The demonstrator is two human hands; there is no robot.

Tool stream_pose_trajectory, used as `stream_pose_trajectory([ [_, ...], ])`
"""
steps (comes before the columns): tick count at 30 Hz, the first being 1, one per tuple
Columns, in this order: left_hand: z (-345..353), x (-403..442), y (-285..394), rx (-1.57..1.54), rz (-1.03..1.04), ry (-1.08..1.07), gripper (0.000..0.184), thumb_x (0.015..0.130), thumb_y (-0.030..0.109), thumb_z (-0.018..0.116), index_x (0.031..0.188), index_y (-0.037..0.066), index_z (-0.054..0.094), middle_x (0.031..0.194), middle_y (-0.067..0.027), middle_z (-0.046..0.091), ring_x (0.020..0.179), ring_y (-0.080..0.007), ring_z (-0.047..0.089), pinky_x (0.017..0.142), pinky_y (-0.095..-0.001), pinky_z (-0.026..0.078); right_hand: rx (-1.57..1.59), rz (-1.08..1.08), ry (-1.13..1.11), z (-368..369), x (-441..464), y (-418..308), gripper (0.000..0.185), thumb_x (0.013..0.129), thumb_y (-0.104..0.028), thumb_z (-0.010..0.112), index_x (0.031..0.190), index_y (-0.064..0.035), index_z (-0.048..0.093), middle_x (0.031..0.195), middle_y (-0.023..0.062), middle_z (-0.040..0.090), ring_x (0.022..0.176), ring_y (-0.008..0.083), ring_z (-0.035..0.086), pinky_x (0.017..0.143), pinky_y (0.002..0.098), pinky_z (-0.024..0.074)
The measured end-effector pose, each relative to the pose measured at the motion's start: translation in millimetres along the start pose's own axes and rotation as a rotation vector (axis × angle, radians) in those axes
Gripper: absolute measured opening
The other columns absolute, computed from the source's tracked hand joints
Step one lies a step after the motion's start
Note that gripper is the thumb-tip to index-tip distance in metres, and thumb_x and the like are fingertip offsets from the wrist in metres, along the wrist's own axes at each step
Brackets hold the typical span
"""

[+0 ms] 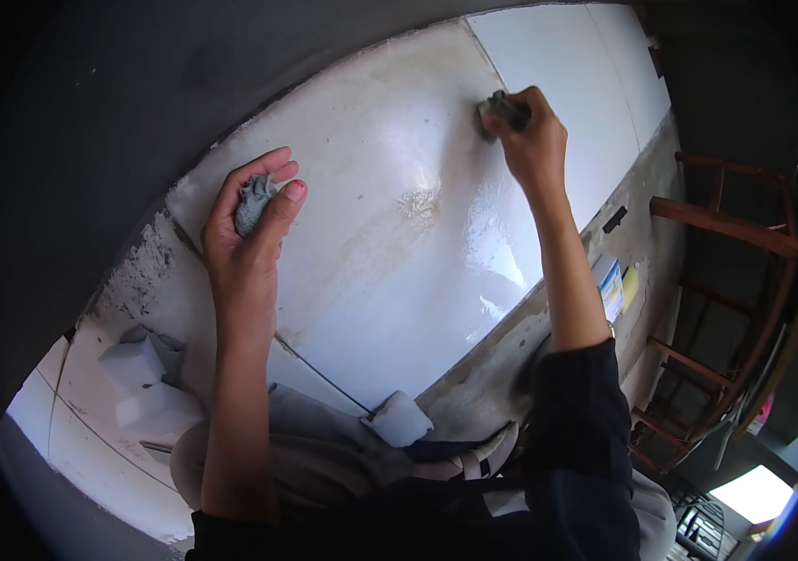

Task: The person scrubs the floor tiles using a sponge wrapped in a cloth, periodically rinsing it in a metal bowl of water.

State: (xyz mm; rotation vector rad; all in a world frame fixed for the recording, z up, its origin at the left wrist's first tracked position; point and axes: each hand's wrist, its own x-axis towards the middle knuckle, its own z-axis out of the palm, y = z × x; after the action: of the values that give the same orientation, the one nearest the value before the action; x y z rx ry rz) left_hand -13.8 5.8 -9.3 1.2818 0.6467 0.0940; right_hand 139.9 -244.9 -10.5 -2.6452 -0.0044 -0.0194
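My left hand is raised over the pale floor tile, fingers curled round a crumpled grey lump. Whether that lump is cloth or a stiff paste, I cannot tell. A small red spot shows on the left thumb. Farther out, my right hand grips a dark grey wad against the tile, close to a joint between tiles; its kind is unclear. Between the hands the tile has a wet, shiny patch and cloudy smears.
A dark wall borders the tiles on the left. White broken blocks lie lower left, and a white chunk sits near my legs. On the right are a printed packet, a small black piece and a wooden frame.
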Motion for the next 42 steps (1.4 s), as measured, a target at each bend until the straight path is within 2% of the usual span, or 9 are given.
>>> stream_pose_trajectory([
  [2, -2.7, -0.2, -0.3, -0.007, 0.006, 0.003, 0.038, 0.087, 0.026, 0.073, 0.120, 0.008, 0.067, 0.111, -0.0041, 0.070, 0.066, -0.0016, 0.043, 0.058, -0.0182, 0.032, -0.013, 0.034, 0.023, 1.2, 18.3, -0.3, 0.030, 0.076, -0.011, 0.079, 0.096, 0.0014, 0.061, 0.095, 0.0203, 0.070, 0.088, 0.0341, 0.070, 0.079, 0.0393, 0.0534],
  [8, -1.4, 1.8, 2.3, -0.029, 0.008, 0.006, 0.038, 0.087, 0.026, 0.073, 0.121, 0.008, 0.066, 0.111, -0.0041, 0.070, 0.066, -0.0017, 0.043, 0.058, -0.0182, 0.032, -0.024, -0.030, -0.012, -4.1, -73.6, 12.8, 0.032, 0.075, -0.008, 0.079, 0.097, 0.0014, 0.059, 0.097, 0.0174, 0.068, 0.090, 0.0359, 0.069, 0.079, 0.0405, 0.0535],
  [13, -3.2, 1.5, 0.1, -0.008, 0.007, 0.000, 0.038, 0.087, 0.026, 0.073, 0.120, 0.008, 0.066, 0.112, -0.0040, 0.070, 0.066, -0.0015, 0.043, 0.058, -0.0180, 0.032, -0.007, -0.001, 0.085, 2.1, -1.1, 10.9, 0.029, 0.079, -0.013, 0.077, 0.099, 0.0011, 0.062, 0.097, 0.0198, 0.070, 0.088, 0.0338, 0.070, 0.079, 0.0392, 0.0535],
  [15, -3.4, 0.6, 4.3, -0.040, -0.012, -0.002, 0.037, 0.088, 0.022, 0.072, 0.120, 0.006, 0.065, 0.115, -0.0073, 0.067, 0.081, -0.0066, 0.049, 0.071, -0.0217, 0.038, -0.047, 0.020, 0.079, 2.5, 26.3, 11.6, 0.029, 0.078, -0.013, 0.077, 0.100, 0.0005, 0.062, 0.097, 0.0190, 0.070, 0.089, 0.0340, 0.070, 0.080, 0.0390, 0.0534],
  [18, -1.3, 0.6, 13.6, -0.098, -0.047, -0.015, 0.034, 0.090, 0.012, 0.072, 0.120, 0.000, 0.064, 0.122, -0.0140, 0.062, 0.111, -0.0168, 0.060, 0.097, -0.0291, 0.050, -0.083, -0.028, 0.009, -8.4, 4.6, 14.8, 0.029, 0.077, -0.012, 0.078, 0.099, 0.0007, 0.062, 0.097, 0.0185, 0.070, 0.091, 0.0337, 0.070, 0.081, 0.0388, 0.0535],
  [22, -1.6, 0.2, 6.4, -0.083, -0.045, -0.024, 0.034, 0.090, 0.014, 0.072, 0.120, 0.000, 0.064, 0.122, -0.0140, 0.063, 0.111, -0.0166, 0.060, 0.097, -0.0285, 0.050, -0.069, -0.040, -0.005, -9.4, -33.1, 19.7, 0.030, 0.076, -0.009, 0.078, 0.098, 0.0012, 0.061, 0.098, 0.0180, 0.070, 0.092, 0.0336, 0.069, 0.082, 0.0398, 0.0532],
  [29, -1.9, 0.9, 8.4, -0.072, -0.048, -0.023, 0.034, 0.090, 0.015, 0.072, 0.120, 0.000, 0.063, 0.123, -0.0143, 0.062, 0.112, -0.0172, 0.060, 0.098, -0.0289, 0.050, -0.110, -0.117, 0.019, -7.3, 29.0, 18.2, 0.028, 0.076, -0.007, 0.077, 0.099, 0.0004, 0.062, 0.100, 0.0175, 0.070, 0.093, 0.0345, 0.069, 0.082, 0.0391, 0.0530],
  [35, -2.0, -0.8, 8.1, -0.068, -0.040, -0.024, 0.034, 0.091, 0.014, 0.071, 0.121, 0.000, 0.063, 0.124, -0.0144, 0.061, 0.113, -0.0177, 0.059, 0.098, -0.0292, 0.050, -0.090, -0.008, -0.036, -20.8, -15.1, 40.2, 0.031, 0.074, -0.006, 0.079, 0.100, 0.0000, 0.062, 0.101, 0.0157, 0.070, 0.093, 0.0310, 0.070, 0.082, 0.0377, 0.0535],
  [42, 1.1, 0.5, 4.6, -0.033, -0.059, -0.029, 0.034, 0.091, 0.014, 0.071, 0.121, 0.000, 0.063, 0.123, -0.0140, 0.062, 0.112, -0.0165, 0.060, 0.097, -0.0281, 0.049, -0.085, -0.141, 0.024, -5.1, 31.8, 21.4, 0.027, 0.078, -0.013, 0.077, 0.098, -0.0004, 0.064, 0.099, 0.0164, 0.071, 0.091, 0.0321, 0.070, 0.081, 0.0382, 0.0531],
])
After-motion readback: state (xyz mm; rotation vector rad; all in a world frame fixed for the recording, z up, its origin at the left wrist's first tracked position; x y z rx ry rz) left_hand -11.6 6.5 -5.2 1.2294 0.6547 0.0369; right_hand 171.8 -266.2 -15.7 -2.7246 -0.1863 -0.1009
